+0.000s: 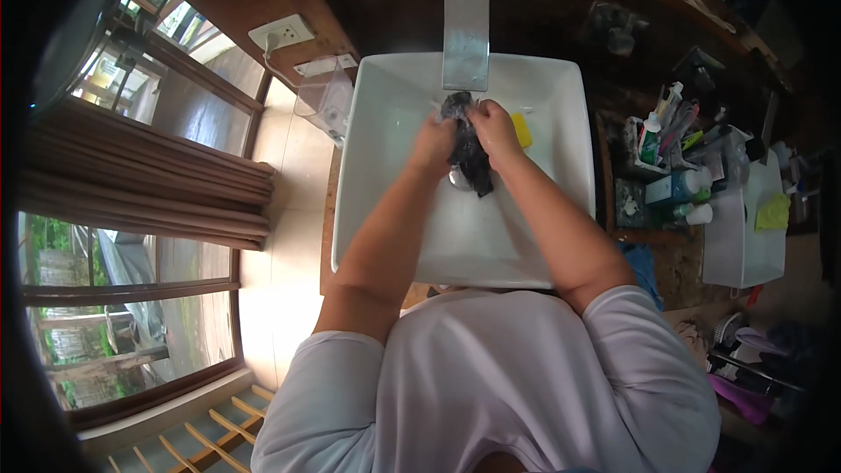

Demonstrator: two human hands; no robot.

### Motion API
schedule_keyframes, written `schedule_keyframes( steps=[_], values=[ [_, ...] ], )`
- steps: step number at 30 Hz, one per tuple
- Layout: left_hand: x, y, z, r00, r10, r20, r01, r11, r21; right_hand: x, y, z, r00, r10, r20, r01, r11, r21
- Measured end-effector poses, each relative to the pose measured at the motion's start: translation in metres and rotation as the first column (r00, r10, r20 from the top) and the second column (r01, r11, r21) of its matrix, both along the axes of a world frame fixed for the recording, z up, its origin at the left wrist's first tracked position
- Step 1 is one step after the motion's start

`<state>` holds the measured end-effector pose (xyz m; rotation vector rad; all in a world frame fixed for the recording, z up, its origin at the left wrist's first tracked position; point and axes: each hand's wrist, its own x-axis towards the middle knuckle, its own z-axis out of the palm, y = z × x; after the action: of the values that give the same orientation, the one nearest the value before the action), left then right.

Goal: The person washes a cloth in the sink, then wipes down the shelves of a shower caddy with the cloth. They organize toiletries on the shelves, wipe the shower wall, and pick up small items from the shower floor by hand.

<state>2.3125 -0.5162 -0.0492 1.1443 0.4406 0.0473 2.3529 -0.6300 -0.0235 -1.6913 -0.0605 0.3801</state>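
A wet dark cloth [470, 158] hangs between my two hands over the white square sink [473, 250], just below the flat metal faucet [466, 31]. My left hand [434, 140] is closed on the cloth's left side near its top. On the right side of the cloth, my right hand [496, 133] grips it with the fingers bent. Water seems to run over the cloth's upper part. A yellow object [521, 130] lies in the basin beside my right hand. Part of the round drain [459, 180] shows behind the cloth.
A clear plastic container [324, 101] stands left of the sink, below a wall socket [282, 32]. Bottles and tubes crowd a tray [644, 153] at the right. Farther right is a white bin [745, 245] with a yellow-green cloth [773, 212] at its edge.
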Motion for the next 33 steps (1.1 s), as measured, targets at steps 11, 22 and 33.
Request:
schedule_keyframes(
  steps=[11, 22, 33],
  values=[
    [-0.010, 0.001, 0.012, 0.993, -0.117, 0.035, 0.117, 0.993, -0.014, 0.013, -0.008, -0.023, 0.995, -0.032, -0.099, 0.032, 0.999, 0.001],
    [0.001, 0.005, 0.014, 0.986, 0.140, -0.087, -0.123, 0.976, 0.180, -0.001, -0.005, 0.003, 0.953, 0.207, -0.220, -0.127, 0.935, 0.331],
    [-0.012, -0.002, 0.025, 1.000, 0.014, 0.027, -0.013, 0.999, -0.049, -0.003, -0.003, 0.005, 0.982, 0.156, -0.107, -0.145, 0.984, 0.105]
  ],
)
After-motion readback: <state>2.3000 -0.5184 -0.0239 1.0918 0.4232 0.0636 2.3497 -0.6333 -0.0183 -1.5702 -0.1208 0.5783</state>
